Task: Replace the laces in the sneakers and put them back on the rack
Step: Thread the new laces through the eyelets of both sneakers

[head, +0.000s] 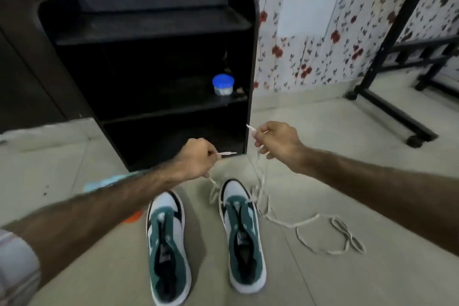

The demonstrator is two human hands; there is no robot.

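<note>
While both sneakers are sitting side by side on the floor [347, 131] before the black rack [149, 25], we are pinching one lace tip in our left hand [196, 159] and the other in our right hand [277, 143]. That white lace [260, 181] is running down to the right sneaker [242, 236]; the left sneaker [167, 243] is lying unlaced. A second lace [330, 238] is lying loose on the floor right of the sneakers.

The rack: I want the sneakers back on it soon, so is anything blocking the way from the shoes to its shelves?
Nothing visible blocks the floor between the sneakers and the rack. A blue-lidded jar takes the middle shelf's right end; the lace is in both hands.
</note>
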